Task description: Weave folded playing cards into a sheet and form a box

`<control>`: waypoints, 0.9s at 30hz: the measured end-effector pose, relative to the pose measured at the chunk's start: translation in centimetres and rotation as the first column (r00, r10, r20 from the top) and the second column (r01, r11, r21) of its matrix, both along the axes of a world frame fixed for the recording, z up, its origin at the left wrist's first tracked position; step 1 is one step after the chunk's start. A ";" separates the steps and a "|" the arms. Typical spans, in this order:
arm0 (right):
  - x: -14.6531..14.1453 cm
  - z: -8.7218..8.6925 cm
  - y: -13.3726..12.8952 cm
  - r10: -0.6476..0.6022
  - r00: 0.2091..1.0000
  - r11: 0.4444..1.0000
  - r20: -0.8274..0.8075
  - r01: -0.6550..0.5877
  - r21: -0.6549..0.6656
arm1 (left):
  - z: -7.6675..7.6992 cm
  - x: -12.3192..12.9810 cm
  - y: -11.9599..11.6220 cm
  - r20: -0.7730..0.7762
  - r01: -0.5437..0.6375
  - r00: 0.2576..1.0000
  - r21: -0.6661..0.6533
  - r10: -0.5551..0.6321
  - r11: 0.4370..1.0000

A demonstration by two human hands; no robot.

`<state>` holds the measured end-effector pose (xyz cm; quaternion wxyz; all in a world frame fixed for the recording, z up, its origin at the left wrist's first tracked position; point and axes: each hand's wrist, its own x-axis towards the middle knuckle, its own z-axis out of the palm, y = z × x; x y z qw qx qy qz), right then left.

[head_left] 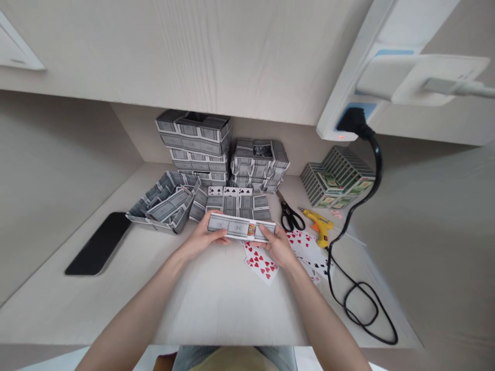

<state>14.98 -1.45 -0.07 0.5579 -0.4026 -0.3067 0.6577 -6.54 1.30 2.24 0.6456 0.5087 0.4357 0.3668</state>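
A long strip of joined playing cards (236, 225), grey backs towards me, spans both my hands above the desk. Its left end is gripped by my left hand (207, 234), thumb on the front face. My right hand (277, 242) grips the other end, its thumb near a gap where a coloured card face shows. Beyond the strip lie flat card pieces (247, 203), partly covered by it. Loose heart cards (263, 263) lie face up just below the right hand. More face-up cards (305, 247) spread to its right.
An open card-built box (170, 226) holding card pieces stands left, near a black phone (99, 245). Card-built boxes (193, 136) are stacked at the back. Black scissors (291, 216), a yellow glue gun (320, 222), its looping black cord (348, 309) and card packs (336, 178) occupy the right.
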 end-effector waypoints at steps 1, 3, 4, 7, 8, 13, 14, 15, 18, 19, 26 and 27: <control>-0.1 0.0 0.0 0.008 1.000 1.000 -0.002 -0.008 0.003 | -0.1 0.1 0.0 0.007 0.007 1.000 0.001 -0.007 1.000; -0.3 -0.1 -0.1 0.025 1.000 1.000 -0.006 -0.025 0.005 | -0.3 0.3 -0.1 0.014 0.022 1.000 0.003 -0.022 1.000; -0.4 -0.1 -0.2 0.033 0.999 0.999 -0.006 -0.033 0.004 | -0.4 0.4 -0.1 0.013 0.028 1.000 0.004 -0.028 1.000; -0.6 -0.2 -0.2 0.047 0.999 0.999 -0.005 -0.047 0.001 | -0.7 0.6 -0.3 0.007 0.038 0.999 0.004 -0.038 0.999; -0.7 -0.2 -0.3 0.048 0.999 0.999 -0.007 -0.048 0.003 | -0.7 0.7 -0.3 0.006 0.037 0.999 0.005 -0.037 0.999; -0.7 0.2 -0.2 0.024 0.999 1.000 -0.049 -0.024 -0.017 | -0.9 0.9 -0.4 0.016 0.017 1.000 0.018 -0.017 1.000; -0.7 0.4 -0.2 0.026 0.997 0.999 -0.066 -0.028 -0.031 | -0.9 1.0 -0.4 0.022 0.011 1.000 0.017 -0.011 1.000; -0.6 0.6 -0.1 0.033 0.996 0.998 -0.084 -0.036 -0.045 | -0.8 1.0 -0.4 0.028 0.007 1.000 0.016 -0.007 1.000; -0.4 1.0 0.0 0.064 0.993 0.996 -0.103 -0.070 -0.052 | -0.5 1.0 -0.4 0.044 -0.009 0.999 0.018 0.008 1.000; -0.3 1.1 0.0 0.067 0.994 0.997 -0.087 -0.070 -0.039 | -0.3 1.0 -0.3 0.047 -0.015 0.999 0.019 0.014 1.000; 0.9 0.5 0.4 -0.015 0.997 0.999 0.074 0.011 0.053 | -0.1 0.0 0.4 -0.018 -0.123 0.992 0.132 0.126 0.984; 1.2 0.4 0.5 -0.070 0.996 0.996 0.064 0.066 0.065 | -0.3 -0.3 0.6 -0.044 -0.174 0.982 0.197 0.186 0.965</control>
